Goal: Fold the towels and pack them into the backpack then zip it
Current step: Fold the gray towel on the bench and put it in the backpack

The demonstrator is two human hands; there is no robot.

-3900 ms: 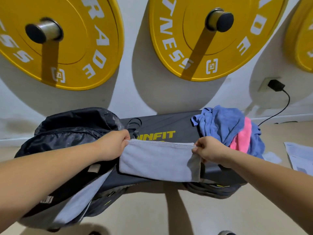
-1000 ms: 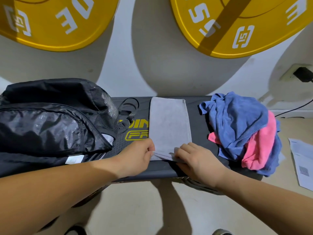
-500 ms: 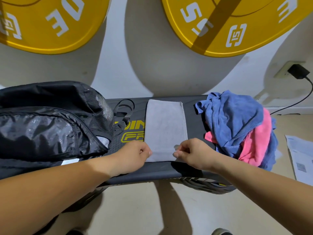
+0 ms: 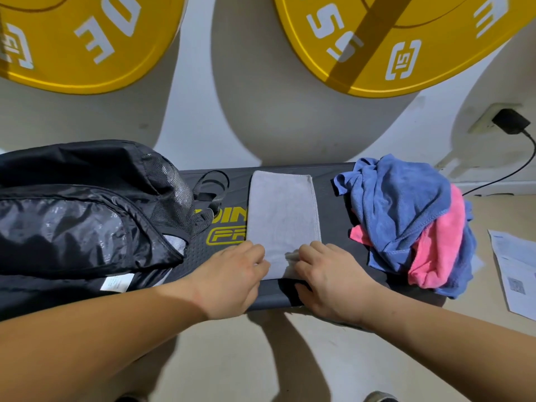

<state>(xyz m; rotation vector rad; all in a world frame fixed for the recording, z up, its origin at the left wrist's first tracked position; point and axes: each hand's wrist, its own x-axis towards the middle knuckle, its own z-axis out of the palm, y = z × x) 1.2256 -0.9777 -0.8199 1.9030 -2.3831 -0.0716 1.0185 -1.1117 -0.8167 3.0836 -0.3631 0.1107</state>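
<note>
- White wall [image 4: 261,111] behind, yellow plates [image 4: 87,39] hung on it; dark bench [image 4: 333,198] in front as the work surface.
- Left hand [image 4: 232,280] on the near-left corner of the towel [image 4: 282,216], fingers curled over the edge, seemingly pinching it; fingertips hidden.
- Right hand [image 4: 330,280] on the near-right corner, fingers curled, small ridge of cloth bunched under them.
- Towel flat on the bench as a narrow grey strip, long axis running straight away from both hands toward the wall; near short edge in the grip, far short edge free at the back.
- Likely step: folding in half across that axis. Calls for lifting both corners together and carrying them forward, level, onto the far edge.
- Backpack [image 4: 81,221] just left of the left hand, on its side, mouth apparently open toward the towel; left hand nearer for packing.
- Heap [image 4: 406,216] of blue and pink cloths right of the right hand, unfolded, apart from the towel.
- Paper [image 4: 513,265] on the floor farther right.
</note>
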